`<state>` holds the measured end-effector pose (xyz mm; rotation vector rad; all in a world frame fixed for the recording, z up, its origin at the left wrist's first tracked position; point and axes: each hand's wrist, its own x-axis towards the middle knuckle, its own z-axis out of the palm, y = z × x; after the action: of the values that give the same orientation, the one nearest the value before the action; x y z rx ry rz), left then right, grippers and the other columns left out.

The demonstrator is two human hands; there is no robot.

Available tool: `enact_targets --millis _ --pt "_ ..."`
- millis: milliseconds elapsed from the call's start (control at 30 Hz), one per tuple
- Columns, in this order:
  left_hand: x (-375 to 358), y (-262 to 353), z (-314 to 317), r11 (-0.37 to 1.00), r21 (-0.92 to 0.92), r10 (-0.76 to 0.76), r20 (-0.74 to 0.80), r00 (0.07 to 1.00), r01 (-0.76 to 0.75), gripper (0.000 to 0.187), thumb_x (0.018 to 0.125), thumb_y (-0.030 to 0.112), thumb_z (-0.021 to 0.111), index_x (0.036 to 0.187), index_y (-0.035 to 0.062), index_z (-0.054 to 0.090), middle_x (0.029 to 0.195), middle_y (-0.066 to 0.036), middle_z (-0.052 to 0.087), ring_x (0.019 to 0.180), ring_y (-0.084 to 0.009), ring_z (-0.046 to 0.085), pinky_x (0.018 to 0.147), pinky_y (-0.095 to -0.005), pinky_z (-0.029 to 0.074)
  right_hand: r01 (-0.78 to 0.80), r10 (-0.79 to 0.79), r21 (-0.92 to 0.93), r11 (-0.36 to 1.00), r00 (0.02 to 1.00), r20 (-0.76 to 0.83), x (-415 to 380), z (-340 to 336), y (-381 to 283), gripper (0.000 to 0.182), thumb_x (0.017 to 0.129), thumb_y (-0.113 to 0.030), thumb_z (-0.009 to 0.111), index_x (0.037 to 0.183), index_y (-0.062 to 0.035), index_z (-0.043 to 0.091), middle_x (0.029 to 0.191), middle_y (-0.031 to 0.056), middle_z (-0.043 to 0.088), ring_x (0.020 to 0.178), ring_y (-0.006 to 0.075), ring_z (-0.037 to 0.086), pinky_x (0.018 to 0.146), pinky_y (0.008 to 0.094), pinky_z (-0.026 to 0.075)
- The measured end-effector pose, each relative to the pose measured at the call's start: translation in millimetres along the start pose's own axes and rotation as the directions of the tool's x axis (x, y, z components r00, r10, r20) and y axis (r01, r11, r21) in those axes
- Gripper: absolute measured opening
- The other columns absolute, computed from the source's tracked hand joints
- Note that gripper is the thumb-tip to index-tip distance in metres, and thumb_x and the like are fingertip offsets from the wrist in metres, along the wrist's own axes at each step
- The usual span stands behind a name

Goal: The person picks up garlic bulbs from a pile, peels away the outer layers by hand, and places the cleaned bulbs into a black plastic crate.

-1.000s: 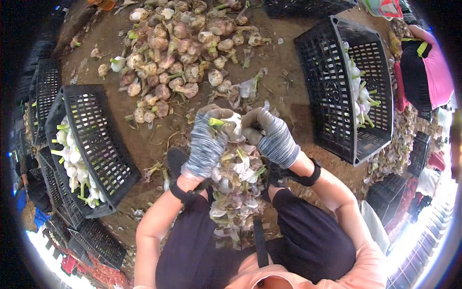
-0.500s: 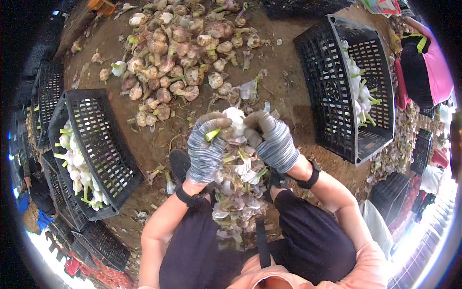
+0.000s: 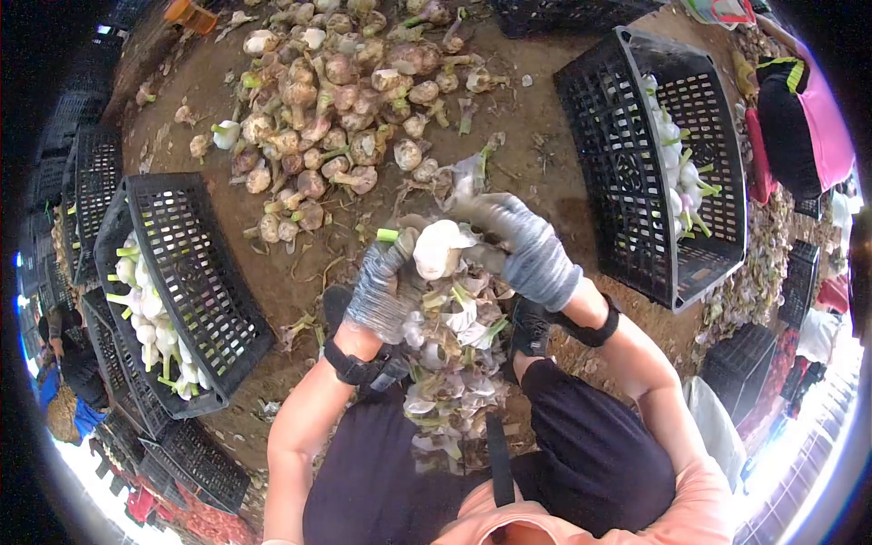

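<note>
My left hand, in a grey glove, is closed on a white garlic bulb whose cut green stem points left. Against the bulb's right side is my right hand, also gloved, its fingertips smeared by motion; what they pinch, if anything, cannot be made out. Peeled skins lie in a heap below the hands, between the legs. Beyond the hands is a large pile of unpeeled garlic bulbs on the ground.
A black crate with white garlic stands at left, another black crate with garlic at right. More crates are at the lower left. A person in pink and black is at the far right. An orange object lies at the top left.
The bulb has turned and its stem has swung up and to the left. My right hand's fingers have lifted and spread somewhat from the bulb. My left hand has tilted.
</note>
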<state>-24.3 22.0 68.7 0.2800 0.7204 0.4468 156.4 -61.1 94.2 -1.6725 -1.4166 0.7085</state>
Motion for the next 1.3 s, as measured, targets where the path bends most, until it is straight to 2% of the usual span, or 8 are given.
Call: enact_targets --millis 267,600,667,800,900,967,1100,1300 --pt "18.7 -16.9 -55.0 0.913 -0.372 -0.209 -0.077 0.975 0.166 0.033 0.087 0.015 0.056 0.115 -0.0008 0.053 0.111 -0.012 0.060 0.101 -0.0244 0.059 0.087 -0.0369 0.052 -0.471 0.070 0.437 0.766 0.737 0.672 -16.5 -14.7 -21.0 0.027 0.086 -0.024 0.061 0.103 -0.0029 0.060 0.090 0.0083 0.064 0.082 0.0170 0.059 0.075 0.0320 0.048" --pt "23.4 -18.4 -65.8 0.869 -0.457 -0.278 -0.135 0.951 0.189 0.029 0.093 0.017 0.045 0.114 -0.0026 0.051 0.106 -0.015 0.061 0.091 -0.0260 0.063 0.079 -0.0361 0.056 -0.488 0.467 0.141 0.861 0.870 0.157 2.2 36.3 14.8 0.029 0.081 -0.019 0.067 0.095 0.0039 0.057 0.079 0.0118 0.063 0.072 0.0138 0.058 0.064 0.0275 0.048" --pt "23.4 -16.2 -59.7 0.978 -0.169 -0.142 -0.128 0.981 0.120 0.028 0.093 0.015 0.045 0.114 -0.0025 0.051 0.107 -0.013 0.061 0.089 -0.0256 0.063 0.078 -0.0359 0.056 -0.657 0.558 0.745 0.113 0.663 0.500 13.6 27.0 -0.2 0.024 0.080 -0.015 0.066 0.095 0.0007 0.057 0.079 0.0100 0.063 0.065 0.0151 0.058 0.059 0.0260 0.049" --pt "15.0 -13.7 -33.6 0.970 -0.197 -0.202 -0.352 0.914 0.139 0.022 0.093 0.022 0.052 0.105 0.0046 0.057 0.097 -0.006 0.064 0.086 -0.0155 0.063 0.068 -0.0253 0.057 -0.421 0.350 0.907 -0.022 0.846 0.402 24.5 -3.1 12.4 0.022 0.084 -0.018 0.061 0.098 -0.0022 0.058 0.082 0.0077 0.062 0.064 0.0137 0.059 0.055 0.0242 0.050" --pt "18.3 -14.6 -45.5 0.963 -0.220 -0.228 -0.338 0.913 0.159 0.022 0.091 0.025 0.054 0.104 0.0072 0.058 0.095 -0.006 0.063 0.082 -0.0139 0.062 0.068 -0.0234 0.057 -0.469 0.422 0.273 0.840 0.881 0.213 6.0 1.1 52.4 0.035 0.079 -0.023 0.065 0.108 -0.0033 0.058 0.093 0.0131 0.063 0.074 0.0253 0.061 0.067 0.0316 0.052" --pt "16.8 -10.7 -42.1 0.957 -0.233 -0.247 -0.331 0.911 0.175 0.022 0.090 0.027 0.056 0.102 0.0086 0.060 0.091 -0.003 0.064 0.079 -0.0124 0.062 0.066 -0.0228 0.056 -0.076 0.101 -0.690 0.720 0.995 -0.004 2.1 12.7 41.0 0.034 0.077 -0.019 0.065 0.105 -0.0029 0.059 0.096 0.0162 0.062 0.083 0.0318 0.061 0.077 0.0350 0.050" --pt "8.3 -8.4 -28.5 0.989 0.072 -0.098 -0.335 0.937 0.129 0.022 0.088 0.032 0.060 0.097 0.0119 0.062 0.084 0.002 0.062 0.070 -0.0079 0.057 0.056 -0.0205 0.049 -0.415 0.405 0.300 0.859 0.909 0.099 -0.5 19.2 29.2 0.030 0.077 -0.017 0.069 0.098 -0.0015 0.055 0.085 0.0138 0.061 0.078 0.0214 0.058 0.074 0.0322 0.047" --pt "5.0 -10.3 -13.7 0.912 0.408 0.080 -0.274 0.958 0.041 0.021 0.089 0.032 0.058 0.093 0.0128 0.062 0.083 0.002 0.062 0.070 -0.0074 0.055 0.057 -0.0234 0.046 -0.485 0.426 0.381 0.787 0.874 0.232 1.7 34.6 12.7 0.034 0.078 -0.026 0.070 0.093 -0.0005 0.053 0.081 0.0068 0.057 0.077 0.0123 0.051 0.069 0.0285 0.045"
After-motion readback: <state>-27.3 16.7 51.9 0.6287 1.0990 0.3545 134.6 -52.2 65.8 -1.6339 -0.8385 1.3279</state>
